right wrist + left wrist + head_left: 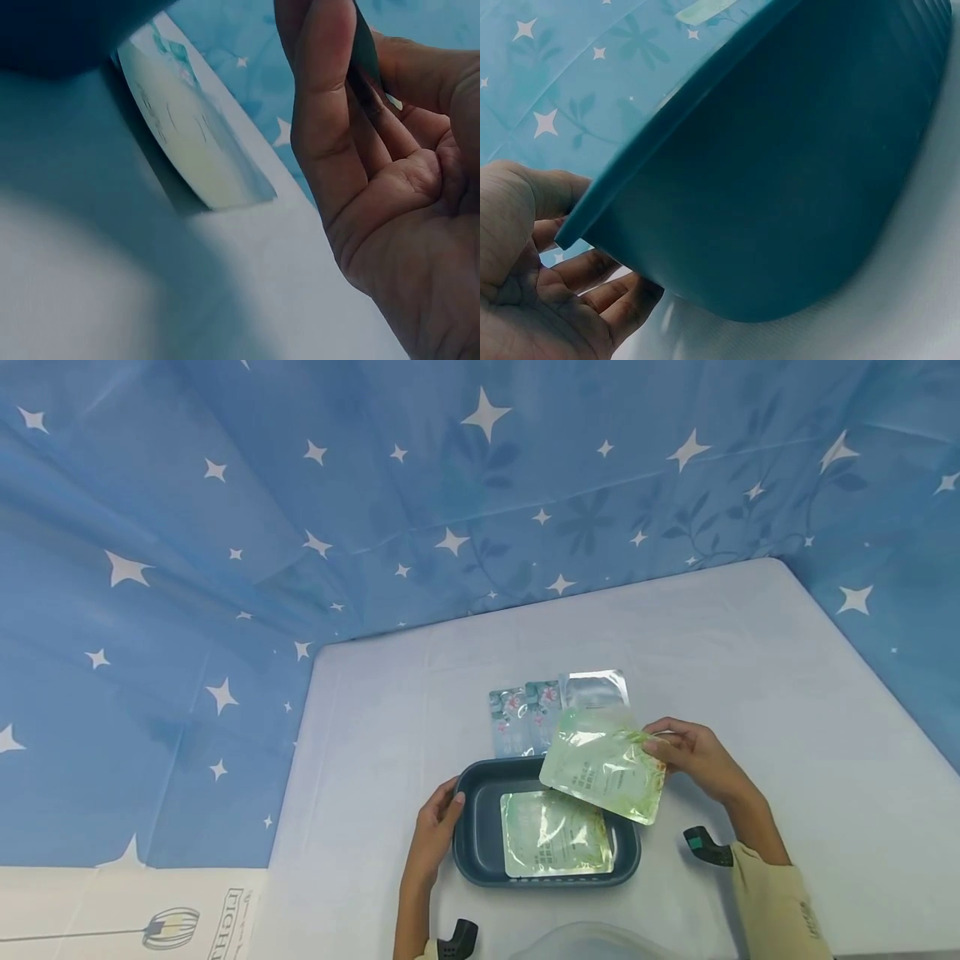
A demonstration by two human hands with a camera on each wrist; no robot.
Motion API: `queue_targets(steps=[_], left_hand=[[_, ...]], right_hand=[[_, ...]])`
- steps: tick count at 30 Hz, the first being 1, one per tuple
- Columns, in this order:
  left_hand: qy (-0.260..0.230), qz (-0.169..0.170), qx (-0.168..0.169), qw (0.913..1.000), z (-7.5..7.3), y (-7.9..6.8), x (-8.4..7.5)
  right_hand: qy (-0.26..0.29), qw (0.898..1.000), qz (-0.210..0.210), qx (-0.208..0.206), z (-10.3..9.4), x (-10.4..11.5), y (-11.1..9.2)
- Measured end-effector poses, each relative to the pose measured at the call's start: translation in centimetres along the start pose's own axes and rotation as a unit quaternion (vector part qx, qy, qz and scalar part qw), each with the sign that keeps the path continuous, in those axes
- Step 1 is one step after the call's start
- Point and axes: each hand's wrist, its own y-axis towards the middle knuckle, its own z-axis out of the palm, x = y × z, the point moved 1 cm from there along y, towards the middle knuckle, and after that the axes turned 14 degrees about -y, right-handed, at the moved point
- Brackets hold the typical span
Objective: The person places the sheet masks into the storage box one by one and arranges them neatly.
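Note:
In the head view, my left hand [435, 831] holds the left end of a dark blue oblong plastic basin [477, 839]. The left wrist view has the thumb at the basin's rim [641, 146] and the other fingers against its outer wall. Between thumb and fingers, my right hand [701, 758] pinches a shiny green face mask packet [603, 777] by its right edge. That packet is tilted over the basin's far right corner. A similar green packet [555, 837] lies inside the basin. From the right wrist view, only a thin edge of the pinched packet shows.
Beyond the basin, two blue floral packets [508, 727] and a silver packet [595, 687] lie on the white-covered table [375, 735]. A translucent rounded object [592, 942] stands at the near edge. Blue star-patterned cloth [420, 485] hangs behind.

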Motion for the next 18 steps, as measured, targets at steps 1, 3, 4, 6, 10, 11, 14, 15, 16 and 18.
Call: queue_targets(steps=[1,3,4,6,10,11,14,15,16,18], left_hand=[[0.0,0.0,0.001,1.0,0.0,0.0,0.0],[0.0,0.001,0.003,1.0,0.0,0.0,0.0],[-0.001,-0.001,0.002,1.0,0.0,0.0,0.0],[-0.001,0.0,0.002,1.0,0.0,0.0,0.0],[0.001,0.001,0.0,1.0,0.0,0.1,0.0],[0.003,0.002,0.0,1.0,0.0,0.1,0.0],[0.004,0.003,0.0,1.0,0.0,0.1,0.1],[0.005,0.003,-0.001,1.0,0.0,0.1,0.1],[0.005,0.003,-0.001,1.0,0.0,0.1,0.1],[0.004,0.001,0.0,1.0,0.0,0.0,0.1]], right_hand=[[0.004,1.0,-0.007,0.009,0.2,0.1,0.1],[0.013,0.999,-0.019,0.028,0.6,0.4,0.3],[0.015,0.999,-0.024,0.038,0.7,0.6,0.4],[0.02,0.998,-0.029,0.057,0.9,0.9,0.6],[0.004,0.995,-0.03,0.09,1.4,1.5,1.0],[-0.002,0.995,-0.028,0.097,1.5,1.8,1.0],[-0.023,0.992,-0.038,0.117,2.0,2.6,1.2],[-0.028,0.991,-0.044,0.124,2.1,2.9,1.2],[-0.03,0.99,-0.051,0.13,2.3,3.1,1.3],[-0.034,0.987,-0.067,0.142,2.7,3.7,1.3]])
